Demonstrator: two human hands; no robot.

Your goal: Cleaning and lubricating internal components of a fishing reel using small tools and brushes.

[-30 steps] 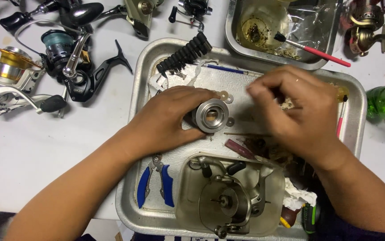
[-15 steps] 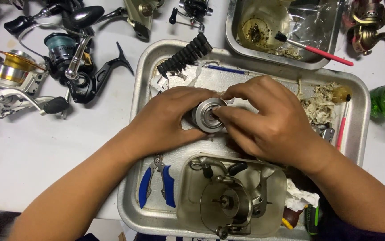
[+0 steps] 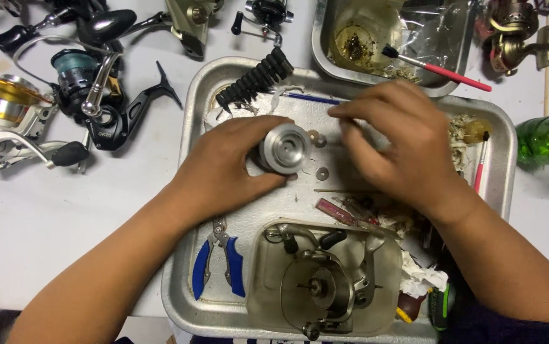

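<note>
Head view: we grip the silver spool [image 3: 285, 148] at frame centre in our curled left hand [image 3: 227, 169]. Our right hand [image 3: 397, 143] hovers half open, seemingly empty, above loose washers [image 3: 318, 139]. Reel body [image 3: 325, 283] lies stripped at lower centre, so reassembly seems unfinished.

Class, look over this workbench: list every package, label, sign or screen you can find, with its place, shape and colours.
Clear plastic bag: crumpled, in the upper metal tray.
Small pale mark on the black reel: left of the big tray, too small to make out.
No signs or screens.
</note>
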